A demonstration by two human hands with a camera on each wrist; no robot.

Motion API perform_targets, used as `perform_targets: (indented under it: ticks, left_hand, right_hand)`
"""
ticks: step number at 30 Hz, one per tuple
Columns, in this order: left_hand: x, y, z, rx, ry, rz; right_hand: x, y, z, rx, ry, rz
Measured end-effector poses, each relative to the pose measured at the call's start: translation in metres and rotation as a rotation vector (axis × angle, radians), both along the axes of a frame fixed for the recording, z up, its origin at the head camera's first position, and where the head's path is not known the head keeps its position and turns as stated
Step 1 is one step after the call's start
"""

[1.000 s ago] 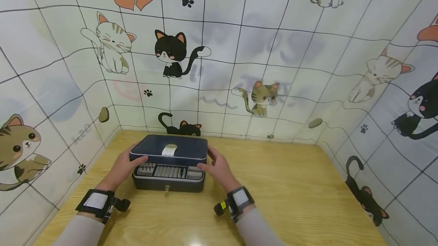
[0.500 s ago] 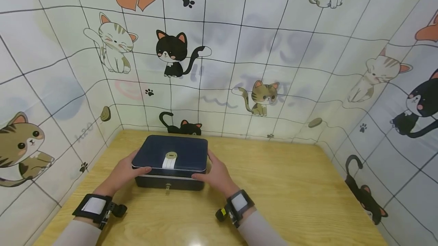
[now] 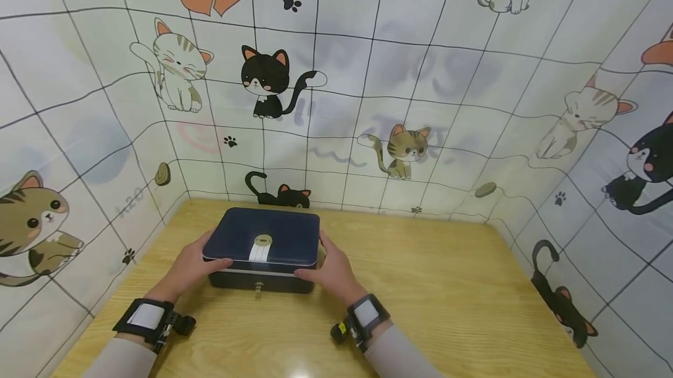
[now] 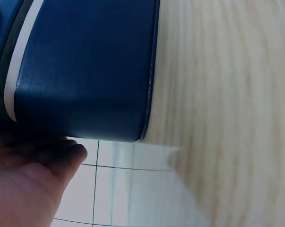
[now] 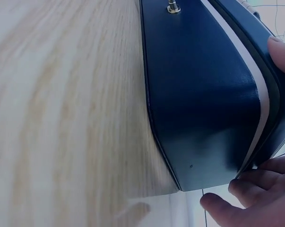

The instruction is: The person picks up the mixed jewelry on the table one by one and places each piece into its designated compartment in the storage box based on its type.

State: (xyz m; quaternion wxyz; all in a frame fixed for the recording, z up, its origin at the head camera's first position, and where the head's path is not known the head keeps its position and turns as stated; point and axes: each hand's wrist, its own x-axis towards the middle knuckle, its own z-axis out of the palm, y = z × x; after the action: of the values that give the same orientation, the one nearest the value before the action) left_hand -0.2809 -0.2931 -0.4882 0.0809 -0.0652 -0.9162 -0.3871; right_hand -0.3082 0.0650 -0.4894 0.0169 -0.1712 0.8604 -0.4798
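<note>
A navy blue jewelry box [image 3: 261, 282] sits on the table, its lid [image 3: 286, 240] lowered over the base. A narrow dark band shows between the base's pale trim [image 5: 263, 97] and the lid; whether the lid is fully down I cannot tell. On top of the lid lies a white strap [image 3: 259, 253] with a gold clasp plate [image 3: 263, 240]. My left hand [image 3: 190, 264] holds the lid's left side, thumb over its front corner. The right hand [image 3: 336, 269] grips the opposite side likewise. A small metal post [image 5: 173, 7] stands out from the base's front. The box's inside is hidden.
The wooden table [image 3: 420, 290] extends to the right and in front of the box. A wall cloth [image 3: 347, 74] printed with cats and grid lines rises behind and at both sides. Each wrist wears a strapped camera [image 3: 184, 324].
Both hands have brought the lid down toward me, and the grey compartments visible a second ago are now covered. Over the last half second almost nothing has moved.
</note>
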Motion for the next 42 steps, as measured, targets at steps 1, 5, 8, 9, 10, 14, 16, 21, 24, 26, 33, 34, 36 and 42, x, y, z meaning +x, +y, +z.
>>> perform_targets:
  ticks: [1, 5, 8, 9, 10, 14, 16, 21, 24, 26, 33, 34, 36, 42]
  left_hand:
    - [0.0, 0.0, 0.0, 0.002, 0.001, -0.001]
    - [-0.001, -0.001, 0.0, 0.017, -0.009, -0.004]
    - [0.0, -0.001, 0.0, 0.024, -0.023, -0.003]
    - [0.0, -0.001, 0.0, 0.022, -0.027, -0.002]
    - [0.0, -0.001, 0.0, 0.019, -0.031, -0.001]
    - [0.0, -0.001, -0.001, 0.014, -0.036, -0.002]
    - [0.0, -0.002, -0.002, 0.012, -0.037, -0.004]
    - [0.002, -0.003, -0.002, -0.007, -0.051, 0.0]
    - [0.004, -0.004, -0.001, -0.013, -0.053, -0.004]
    - [0.004, -0.005, -0.001, -0.019, -0.05, -0.01]
    - [0.004, -0.009, -0.003, -0.037, -0.06, -0.031]
    - [0.004, -0.011, -0.001, -0.041, -0.064, -0.038]
    - [0.003, -0.014, 0.003, -0.065, -0.067, -0.05]
    - [0.007, -0.006, 0.03, -0.208, -0.052, -0.061]
  right_hand:
    - [0.0, 0.0, 0.0, -0.004, 0.002, 0.001]
    - [0.001, 0.001, -0.002, -0.014, 0.015, 0.004]
    - [0.001, 0.002, -0.003, -0.028, 0.017, 0.015]
    - [0.001, 0.002, -0.004, -0.033, 0.016, 0.02]
    - [0.0, 0.001, -0.004, -0.04, 0.015, 0.026]
    - [0.0, 0.001, -0.006, -0.062, 0.015, 0.038]
    - [0.0, 0.0, -0.006, -0.068, 0.015, 0.039]
    - [0.001, -0.001, -0.006, -0.049, 0.016, 0.036]
    - [0.003, -0.002, -0.005, -0.031, 0.022, 0.031]
    - [0.004, -0.003, -0.004, -0.021, 0.035, 0.031]
    - [0.002, -0.002, -0.005, 0.013, 0.066, 0.047]
    - [0.001, -0.001, -0.006, 0.013, 0.071, 0.053]
    - [-0.003, 0.001, -0.01, -0.014, 0.062, 0.088]
    - [-0.019, 0.029, -0.027, -0.33, -0.098, 0.229]
